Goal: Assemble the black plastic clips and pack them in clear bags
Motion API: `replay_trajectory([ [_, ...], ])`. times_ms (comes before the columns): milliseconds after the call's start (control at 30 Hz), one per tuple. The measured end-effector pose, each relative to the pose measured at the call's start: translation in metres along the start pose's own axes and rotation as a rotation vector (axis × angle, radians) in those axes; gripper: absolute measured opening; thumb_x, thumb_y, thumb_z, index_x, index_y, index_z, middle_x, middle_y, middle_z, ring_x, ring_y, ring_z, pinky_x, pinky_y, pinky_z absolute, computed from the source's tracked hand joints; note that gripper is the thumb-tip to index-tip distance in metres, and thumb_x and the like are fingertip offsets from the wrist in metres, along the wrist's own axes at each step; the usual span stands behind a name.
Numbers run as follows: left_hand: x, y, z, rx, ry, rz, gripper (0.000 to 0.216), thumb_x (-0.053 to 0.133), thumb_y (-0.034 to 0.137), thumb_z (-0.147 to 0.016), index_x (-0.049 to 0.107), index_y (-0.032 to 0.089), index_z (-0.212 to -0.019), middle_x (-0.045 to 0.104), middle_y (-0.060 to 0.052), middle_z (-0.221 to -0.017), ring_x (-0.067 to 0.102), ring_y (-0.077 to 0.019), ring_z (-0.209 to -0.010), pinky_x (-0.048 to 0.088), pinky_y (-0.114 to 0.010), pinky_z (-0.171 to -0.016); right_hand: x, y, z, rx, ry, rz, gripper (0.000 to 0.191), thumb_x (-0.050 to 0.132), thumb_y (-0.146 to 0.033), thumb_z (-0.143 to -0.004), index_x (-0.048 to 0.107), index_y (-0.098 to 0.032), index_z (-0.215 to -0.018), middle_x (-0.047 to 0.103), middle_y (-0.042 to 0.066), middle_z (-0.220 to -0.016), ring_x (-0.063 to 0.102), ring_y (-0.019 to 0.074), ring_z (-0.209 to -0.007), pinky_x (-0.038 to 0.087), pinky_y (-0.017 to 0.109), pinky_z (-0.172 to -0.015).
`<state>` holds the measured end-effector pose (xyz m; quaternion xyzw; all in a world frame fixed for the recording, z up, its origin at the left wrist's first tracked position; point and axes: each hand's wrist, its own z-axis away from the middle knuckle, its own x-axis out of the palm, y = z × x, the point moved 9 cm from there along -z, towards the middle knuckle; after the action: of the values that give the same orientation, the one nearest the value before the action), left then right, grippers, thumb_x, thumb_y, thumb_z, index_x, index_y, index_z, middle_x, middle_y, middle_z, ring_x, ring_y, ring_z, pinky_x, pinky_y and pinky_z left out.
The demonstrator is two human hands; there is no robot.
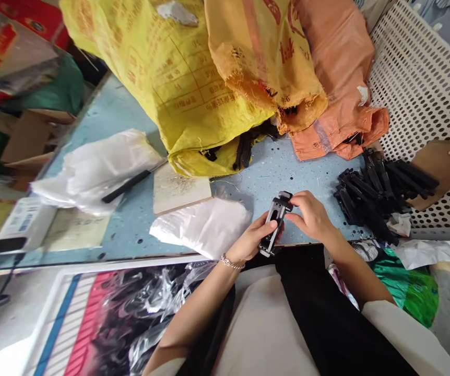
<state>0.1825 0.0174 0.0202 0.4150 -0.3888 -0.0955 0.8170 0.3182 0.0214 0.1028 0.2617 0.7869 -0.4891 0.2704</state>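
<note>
A small black-and-grey holder that looks like a phone clamp (273,222) is held tilted just above the table's front edge. My left hand (257,235) is closed around its lower part, thumb lying on the face. At the upper end, the thumb and forefinger of my right hand (310,214) grip the side of the phone clamp near its top jaw. Below my left wrist's bracelet, a white plastic bag (205,225) lies beside the forearm. To the right, a pile of long black parts (374,190) rests on the table.
A yellow sack (170,94), an orange sack (268,62) and a salmon sack (334,68) fill the back, black parts showing at their mouths. A black-handled tool (127,185) touches a board (178,190) at left. A perforated white panel (424,78) borders the right. A crate (87,324) of plastic-wrapped items stands below.
</note>
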Motion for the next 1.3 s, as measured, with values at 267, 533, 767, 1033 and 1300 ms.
replay_trajectory([
  [267, 0.002, 0.003, -0.003, 0.075, 0.145, -0.208, 0.054, 0.069, 0.065, -0.079, 0.05, 0.018, -0.098, 0.054, 0.004, -0.076, 0.051, -0.0083, -0.058, 0.041, -0.022, -0.052, 0.017, 0.017, -0.008, 0.141, -0.056, -0.096, 0.044, 0.039, -0.055, -0.102, 0.053, -0.025, -0.074, 0.053, 0.002, -0.07, 0.052, 0.0185, -0.067, 0.044, 0.033, -0.068],
  [533, -0.033, 0.022, -0.009, 0.158, 0.357, 0.032, 0.057, 0.073, 0.065, -0.074, 0.059, 0.016, -0.1, 0.058, 0.002, -0.075, 0.053, -0.0081, -0.057, 0.042, -0.021, -0.052, 0.058, -0.038, 0.019, -0.153, -0.291, 0.129, 0.033, 0.049, -0.049, -0.102, 0.061, -0.019, -0.094, 0.064, 0.005, -0.084, 0.055, 0.0191, -0.076, 0.041, 0.032, -0.068],
  [767, -0.026, 0.021, -0.007, 0.245, 0.435, -0.007, 0.049, 0.069, 0.064, -0.079, 0.06, 0.017, -0.091, 0.057, 0.001, -0.073, 0.05, -0.0094, -0.059, 0.041, -0.022, -0.053, 0.078, -0.031, 0.027, -0.139, -0.332, 0.034, 0.04, 0.039, -0.041, -0.106, 0.054, -0.021, -0.075, 0.056, 0.002, -0.069, 0.05, 0.0167, -0.066, 0.037, 0.031, -0.062],
  [1033, -0.037, 0.02, -0.013, 0.078, 0.415, 0.182, 0.046, 0.076, 0.057, -0.077, 0.061, 0.017, -0.095, 0.061, 0.0, -0.078, 0.052, -0.0082, -0.055, 0.041, -0.02, -0.047, 0.075, -0.033, 0.01, -0.076, -0.518, 0.042, 0.038, 0.037, -0.044, -0.107, 0.06, -0.018, -0.092, 0.062, 0.004, -0.078, 0.055, 0.0171, -0.071, 0.039, 0.029, -0.063],
  [1300, -0.016, -0.01, -0.014, -0.213, 0.344, 0.343, 0.036, 0.068, 0.049, -0.087, 0.06, 0.014, -0.088, 0.057, 0.0, -0.066, 0.052, -0.0099, -0.05, 0.041, -0.022, -0.044, 0.068, -0.05, -0.005, -0.191, -0.535, -0.094, 0.044, 0.052, -0.05, -0.099, 0.058, -0.021, -0.066, 0.053, 0.0, -0.06, 0.047, 0.0146, -0.059, 0.035, 0.027, -0.051],
])
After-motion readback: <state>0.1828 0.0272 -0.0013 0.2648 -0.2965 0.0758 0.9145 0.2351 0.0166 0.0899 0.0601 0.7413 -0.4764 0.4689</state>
